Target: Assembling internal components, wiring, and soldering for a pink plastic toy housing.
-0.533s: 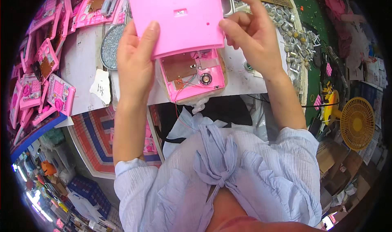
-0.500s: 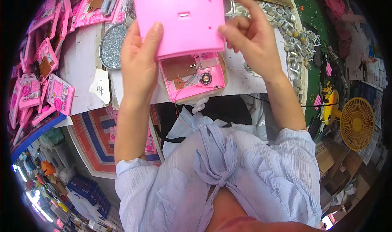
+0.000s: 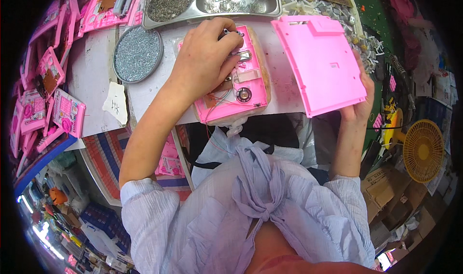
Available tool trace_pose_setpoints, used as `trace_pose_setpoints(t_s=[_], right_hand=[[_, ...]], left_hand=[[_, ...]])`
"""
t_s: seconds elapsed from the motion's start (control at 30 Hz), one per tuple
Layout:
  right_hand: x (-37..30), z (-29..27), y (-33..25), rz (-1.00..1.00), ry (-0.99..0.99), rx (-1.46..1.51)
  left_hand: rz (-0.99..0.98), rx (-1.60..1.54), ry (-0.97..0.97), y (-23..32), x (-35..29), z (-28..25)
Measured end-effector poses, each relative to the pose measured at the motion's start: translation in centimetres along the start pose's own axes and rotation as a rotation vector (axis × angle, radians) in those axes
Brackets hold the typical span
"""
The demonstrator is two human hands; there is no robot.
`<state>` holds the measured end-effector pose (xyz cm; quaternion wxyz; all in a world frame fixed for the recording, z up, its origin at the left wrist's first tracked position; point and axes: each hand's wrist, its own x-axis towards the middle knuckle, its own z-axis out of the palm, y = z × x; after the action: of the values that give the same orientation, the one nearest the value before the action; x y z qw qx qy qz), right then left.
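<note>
My right hand (image 3: 361, 91) grips the right edge of a flat pink plastic cover (image 3: 322, 69), held up off the table and tilted. A pink plastic housing (image 3: 226, 111) lies open on a wrapped pad (image 3: 265, 78) in front of me. Inside it are a small round speaker (image 3: 244, 94), thin wires, a brown board and small metal parts. My left hand (image 3: 205, 54) reaches over the upper left of the housing with fingers bent together, fingertips down among the metal parts. Whatever those fingers pinch is hidden.
Behind the housing stands a metal tray (image 3: 236, 1) with springs. A round dish of screws (image 3: 138, 54) sits left, near a torn white paper scrap (image 3: 115, 102). Pink toy parts (image 3: 70, 111) pile up far left; small metal pieces (image 3: 308, 13) lie back right. A yellow fan (image 3: 423, 151) stands right.
The pink cover has moved right, out of my left hand and into my right. My left hand has come down onto the open housing.
</note>
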<state>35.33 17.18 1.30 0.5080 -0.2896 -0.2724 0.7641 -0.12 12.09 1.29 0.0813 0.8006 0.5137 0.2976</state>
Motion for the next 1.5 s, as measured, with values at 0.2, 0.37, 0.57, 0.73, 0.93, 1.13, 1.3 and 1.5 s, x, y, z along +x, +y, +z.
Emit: trace_pose_setpoints(t_s=[0.2,0.37,0.57,0.73,0.93,1.13,1.3,1.5], right_hand=[[-0.2,-0.6,-0.7,0.004,-0.049,0.012],[-0.1,-0.5,-0.1,0.050,-0.164,0.150],[0.0,0.1,0.5,0.061,-0.209,0.145],[0.1,0.5,0.9,0.059,-0.215,0.122],[0.2,0.6,0.2,0.037,-0.183,0.085],[0.0,1.1,-0.1,0.010,-0.123,0.017],[0.0,1.0,-0.3,-0.024,-0.091,0.030],[0.2,0.9,-0.1,-0.028,-0.072,0.009]], left_hand=[[-0.017,-0.035,-0.029,0.2,0.8,-0.3],[0.003,0.020,-0.005,0.3,2.4,0.4],[0.018,0.142,-0.141,-0.2,3.8,0.5],[0.069,0.074,-0.034,-0.5,3.0,-0.1],[0.066,0.178,0.098,1.5,-0.6,0.7],[0.081,0.229,0.034,1.9,-1.5,1.0],[0.051,0.162,0.040,2.0,-1.1,0.5],[0.060,0.329,0.001,2.5,-1.2,1.5]])
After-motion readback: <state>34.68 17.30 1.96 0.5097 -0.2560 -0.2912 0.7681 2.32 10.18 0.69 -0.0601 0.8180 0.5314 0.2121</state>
